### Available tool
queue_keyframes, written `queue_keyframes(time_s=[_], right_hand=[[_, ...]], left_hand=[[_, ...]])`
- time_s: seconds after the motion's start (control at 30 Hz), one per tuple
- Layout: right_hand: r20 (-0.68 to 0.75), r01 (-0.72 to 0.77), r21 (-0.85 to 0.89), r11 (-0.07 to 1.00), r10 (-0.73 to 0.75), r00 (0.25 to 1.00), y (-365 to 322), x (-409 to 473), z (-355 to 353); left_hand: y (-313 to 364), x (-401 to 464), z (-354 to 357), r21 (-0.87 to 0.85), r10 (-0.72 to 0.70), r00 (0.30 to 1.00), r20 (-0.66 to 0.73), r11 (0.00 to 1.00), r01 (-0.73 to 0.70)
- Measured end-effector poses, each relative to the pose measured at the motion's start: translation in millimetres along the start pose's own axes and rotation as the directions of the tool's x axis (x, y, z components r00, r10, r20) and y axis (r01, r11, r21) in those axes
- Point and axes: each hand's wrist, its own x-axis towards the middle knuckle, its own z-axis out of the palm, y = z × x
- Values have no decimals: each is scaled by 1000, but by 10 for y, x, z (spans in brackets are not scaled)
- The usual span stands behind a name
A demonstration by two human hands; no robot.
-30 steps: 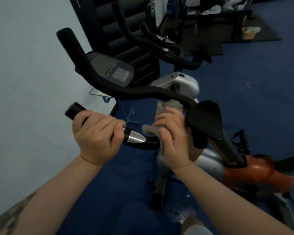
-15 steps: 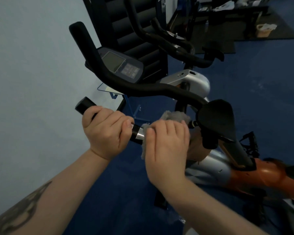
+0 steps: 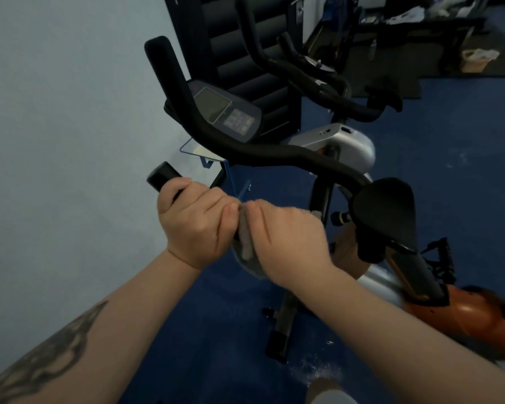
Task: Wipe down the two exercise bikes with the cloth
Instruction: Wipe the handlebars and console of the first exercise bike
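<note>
Cloth [image 3: 247, 243]: grey, soft and fuzzy, bunched into a wad; wrapped over the near handlebar grip between the two hands, a fold hanging below the right palm
Right hand [image 3: 289, 243]: laid over the cloth, fingers [image 3: 257, 209] curled down round it and the grip beneath, touching the left hand's knuckles
Left hand [image 3: 196, 225]: fingers clamped round the near grip, thumb side toward the wall; tattooed forearm behind it
Near grip [image 3: 164, 177]: black, cylindrical, matte, blunt round end sticking out past the left hand
Near exercise bike [image 3: 274, 153]: black padded handlebar, tubular, bending in an S and rising to a rounded upright end; silver and orange shell low on the right, smooth and glossy
Console [image 3: 225, 112]: dark, flat, tilted panel with a grey rectangular screen and a block of small buttons, set behind the handlebar
Saddle [image 3: 385, 208]: black, matte, broad at the rear and narrowing, just right of the right hand
Second exercise bike [image 3: 333, 80]: behind the first, black curved bars, rounded silver housing
Floor [image 3: 449, 170]: blue, carpet-like, speckled with pale marks
Wall [image 3: 56, 141]: pale, smooth, on the left
</note>
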Motion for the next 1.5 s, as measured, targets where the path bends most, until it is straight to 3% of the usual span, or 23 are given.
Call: queue_keyframes(time_s=[0.1,0.2,0.37,0.43,0.5,0.63,0.77,0.87,0.93,1.03,1.1,1.17,1.27,1.3,1.4,1.5], right_hand=[[-245,70,185,980,-23,969,254,-364,139],[-283,12,242,970,58,957,269,-465,173],[-327,-62,-6,998,57,943,-82,-60,111],[-311,17,-4,1000,-17,950,61,-115,148],[-290,118,117,986,-80,954,263,-290,197],[-274,15,253,967,57,960,284,-506,182],[-255,-82,24,996,85,963,-74,-103,86],[-156,-2,-67,998,-9,988,12,-75,87],[-110,102,17,995,-100,989,201,-279,106],[-95,50,223,973,-30,995,320,-483,7],[-70,37,86,996,-31,997,235,-351,-22],[50,40,-120,992,-34,998,75,-115,-28],[118,85,-114,990,-71,991,86,63,-8],[114,109,-68,992,-101,988,126,5,4],[-133,77,211,975,-49,990,265,-351,67],[-152,-12,231,973,49,987,249,-606,104]], left_hand=[[6,-13,-2,9,-7,1000,3,1000,7],[12,-4,9,7,-7,1000,-7,1000,7],[-17,-1,14,21,9,1000,-18,1000,-9],[-8,-8,12,25,4,1000,-5,1000,-4],[1,-23,0,25,-6,1000,14,1000,5],[15,-10,-5,10,-23,1000,10,1000,23],[3,8,8,6,-7,1000,-6,1000,7],[2,12,-5,14,-1,1000,3,1000,1],[8,-4,-16,18,0,1000,16,1000,0],[17,2,-15,4,-9,1000,14,1000,9],[8,7,-10,19,-9,1000,3,1000,9],[-4,12,-9,21,-3,1000,1,1000,3],[13,13,-2,16,-10,1000,2,1000,10],[15,7,-6,19,-14,1000,5,1000,14],[21,2,-18,19,-18,1000,18,1000,17],[36,13,-15,9,-26,1000,14,1000,26]])
